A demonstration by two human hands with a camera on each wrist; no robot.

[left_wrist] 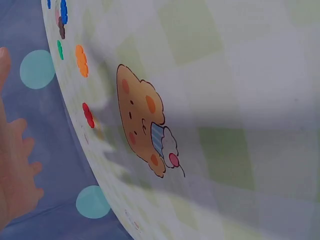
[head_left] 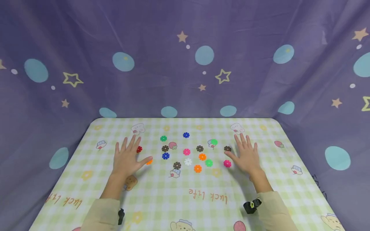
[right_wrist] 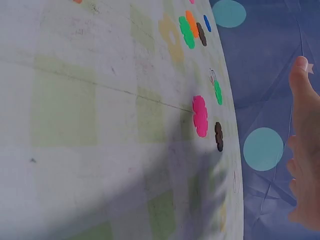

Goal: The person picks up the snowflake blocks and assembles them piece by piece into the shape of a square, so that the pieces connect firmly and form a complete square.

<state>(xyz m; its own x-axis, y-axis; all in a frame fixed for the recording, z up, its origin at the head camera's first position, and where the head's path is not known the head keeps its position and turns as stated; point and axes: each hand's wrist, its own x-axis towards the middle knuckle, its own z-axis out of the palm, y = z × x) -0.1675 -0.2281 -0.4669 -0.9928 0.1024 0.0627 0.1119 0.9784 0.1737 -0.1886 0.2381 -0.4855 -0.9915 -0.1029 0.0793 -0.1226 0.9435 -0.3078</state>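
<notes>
Can see notched discs (head_left: 185, 151) scattered on checked cloth (head_left: 162, 205) between left hand (head_left: 126, 159) at nine o'clock and right hand (head_left: 245, 158) at three, both released with spread fingers. Probably light, stiff, slightly slippery; best pinched by opposite rims. In left wrist view, whole and visibly apart from left hand; in head view, partly hidden behind it: orange disc (left_wrist: 81, 61).

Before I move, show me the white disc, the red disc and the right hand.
White disc (head_left: 188, 162): head view, middle of its upper face.
Red disc (left_wrist: 88, 115): left wrist view, middle of its visible face.
Right hand (head_left: 247, 158): head view, back of the hand.
</notes>
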